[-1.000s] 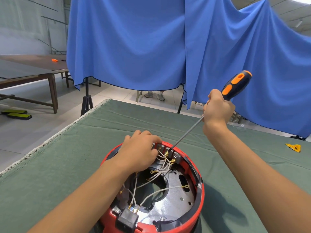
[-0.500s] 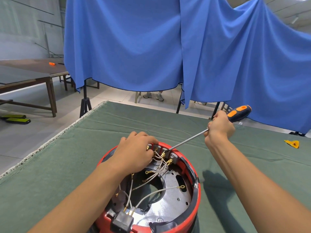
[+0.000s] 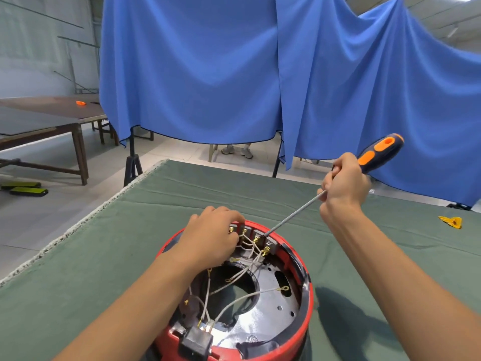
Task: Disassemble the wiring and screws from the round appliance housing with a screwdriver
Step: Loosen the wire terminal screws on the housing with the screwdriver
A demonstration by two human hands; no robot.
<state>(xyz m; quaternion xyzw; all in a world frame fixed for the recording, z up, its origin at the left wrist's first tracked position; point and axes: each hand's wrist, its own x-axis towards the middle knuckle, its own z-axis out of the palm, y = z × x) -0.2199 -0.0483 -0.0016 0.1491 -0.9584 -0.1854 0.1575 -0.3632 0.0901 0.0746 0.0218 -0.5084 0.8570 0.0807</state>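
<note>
Raised again since a half-second earlier, the orange-and-navy-handled screwdriver [image 3: 338,187], gripped in the right hand [image 3: 343,183], probes the round red housing [image 3: 303,316] at the table's near edge; the left hand [image 3: 212,237] pinches white wires [image 3: 242,280].

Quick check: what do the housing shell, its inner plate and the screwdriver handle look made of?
Housing shell: likely glossy red moulded plastic. Inner plate: shiny metal, mirror-like reflections, punched holes. Screwdriver handle, held by the right hand: probably matte dark-blue and orange plastic or rubber.

Red housing [image 3: 307,319], screwdriver [image 3: 294,217] tip inside
</note>
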